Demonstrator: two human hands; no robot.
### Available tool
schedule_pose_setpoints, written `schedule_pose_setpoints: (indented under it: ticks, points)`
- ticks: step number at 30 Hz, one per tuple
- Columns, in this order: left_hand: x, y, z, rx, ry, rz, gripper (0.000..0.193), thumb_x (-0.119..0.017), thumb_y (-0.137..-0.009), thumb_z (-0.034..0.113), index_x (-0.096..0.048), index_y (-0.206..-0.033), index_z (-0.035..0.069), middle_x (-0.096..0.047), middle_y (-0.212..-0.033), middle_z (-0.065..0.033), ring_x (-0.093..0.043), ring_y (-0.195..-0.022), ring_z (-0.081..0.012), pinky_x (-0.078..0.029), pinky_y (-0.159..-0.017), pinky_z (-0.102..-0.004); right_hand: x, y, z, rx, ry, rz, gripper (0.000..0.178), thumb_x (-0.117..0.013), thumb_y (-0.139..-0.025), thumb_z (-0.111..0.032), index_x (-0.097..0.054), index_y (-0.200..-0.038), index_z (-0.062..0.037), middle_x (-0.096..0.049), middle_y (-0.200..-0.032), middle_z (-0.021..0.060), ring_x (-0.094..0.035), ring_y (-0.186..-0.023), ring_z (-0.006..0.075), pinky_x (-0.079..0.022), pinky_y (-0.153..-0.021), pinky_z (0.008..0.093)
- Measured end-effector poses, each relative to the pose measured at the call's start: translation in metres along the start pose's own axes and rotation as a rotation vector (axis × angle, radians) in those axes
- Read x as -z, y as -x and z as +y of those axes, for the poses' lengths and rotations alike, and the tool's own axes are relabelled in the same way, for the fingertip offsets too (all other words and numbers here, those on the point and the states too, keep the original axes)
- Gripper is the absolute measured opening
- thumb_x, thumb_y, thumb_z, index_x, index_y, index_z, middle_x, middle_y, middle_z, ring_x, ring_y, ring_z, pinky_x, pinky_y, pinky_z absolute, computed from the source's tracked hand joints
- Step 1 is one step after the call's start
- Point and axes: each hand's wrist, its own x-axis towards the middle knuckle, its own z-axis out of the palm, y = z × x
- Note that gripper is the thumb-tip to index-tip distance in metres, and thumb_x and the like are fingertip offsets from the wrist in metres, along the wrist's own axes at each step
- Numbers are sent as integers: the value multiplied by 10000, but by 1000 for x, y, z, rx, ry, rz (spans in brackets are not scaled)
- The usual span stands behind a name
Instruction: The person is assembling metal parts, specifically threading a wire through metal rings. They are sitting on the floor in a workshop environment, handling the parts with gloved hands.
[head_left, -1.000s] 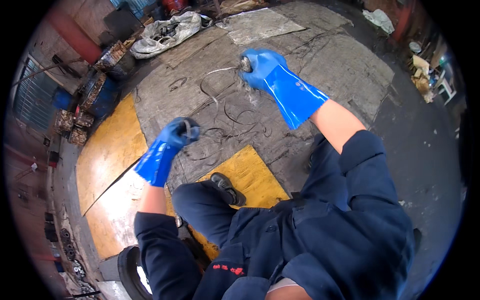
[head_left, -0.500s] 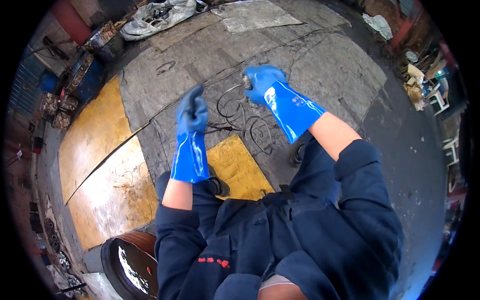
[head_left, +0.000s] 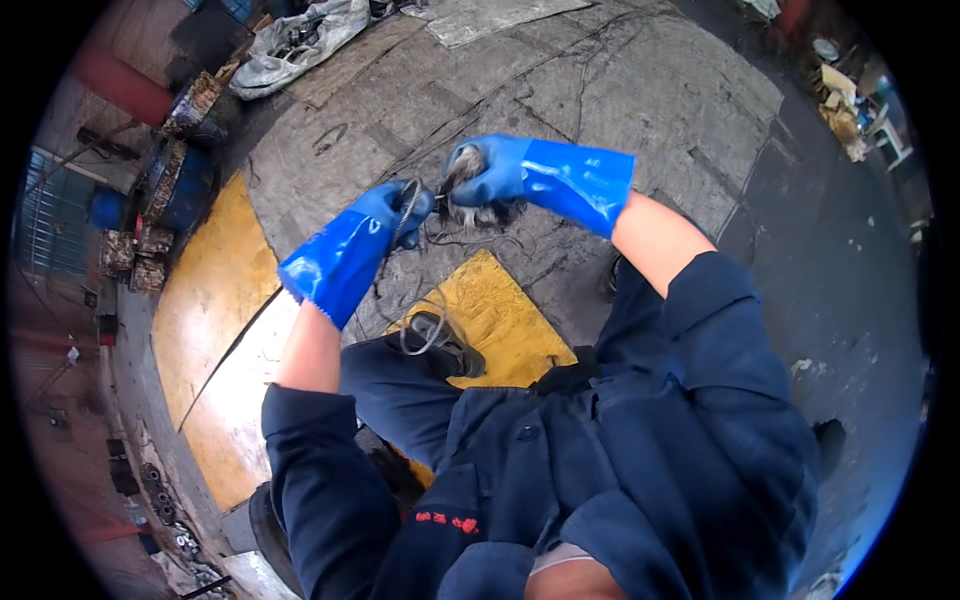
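Observation:
In long blue rubber gloves, both of my hands are close together over the floor, in front of my knees. My left hand (head_left: pixel 402 212) is closed on a thin grey cable (head_left: pixel 434 335), which hangs in loose loops down toward my shoe. Just right of it, my right hand (head_left: pixel 488 168) grips a shaggy grey wad of rag (head_left: pixel 470 208). A short bit of cable seems to run from the left fingers into the rag; the rest there is hidden by the glove.
Worn grey sheets (head_left: pixel 660 110) cover the floor ahead, with yellow boards (head_left: pixel 215 260) at left and a yellow piece (head_left: pixel 490 310) by my shoe (head_left: pixel 445 340). Grimy blue drums (head_left: pixel 180 190) stand far left. A white sack (head_left: pixel 300 45) lies at the back; scrap (head_left: pixel 840 110) piles at right.
My left hand has gone from open to closed on the cable, lifting its loops off the floor. My right hand has moved left with the rag, close to the left one.

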Motion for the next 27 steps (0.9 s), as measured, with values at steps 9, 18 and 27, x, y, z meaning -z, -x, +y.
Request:
schedule_pose_setpoints:
  ticks: [9,18,27]
  points:
    - [-1,16,4,-40,-146,-64,225,-618,-984,296,-745,-1069,130,-558,-650,14,-491,-525,-74,-374,-492,-259,26,32,40,-255,-1002,390,148,-692,-840,2,-715,-981,39,-727,-943,152,-700,-804,234,-594,-710,376]
    - [-18,2,-13,-307,-344,-29,154,-603,-956,135,-685,-998,12,-636,-758,-65,-533,-579,-120,-409,-514,-278,1,54,-54,-195,32,453,307,-709,-878,-213,-696,-1138,-51,-715,-1044,140,-688,-883,249,-572,-774,365]
    - [34,54,29,-134,-102,87,514,-671,-904,523,-717,-983,17,-518,-593,22,-425,-459,-73,-280,-418,-239,151,129,144,-495,244,1116,358,-679,-843,-284,-704,-1068,-6,-702,-1088,227,-694,-999,303,-534,-840,402]
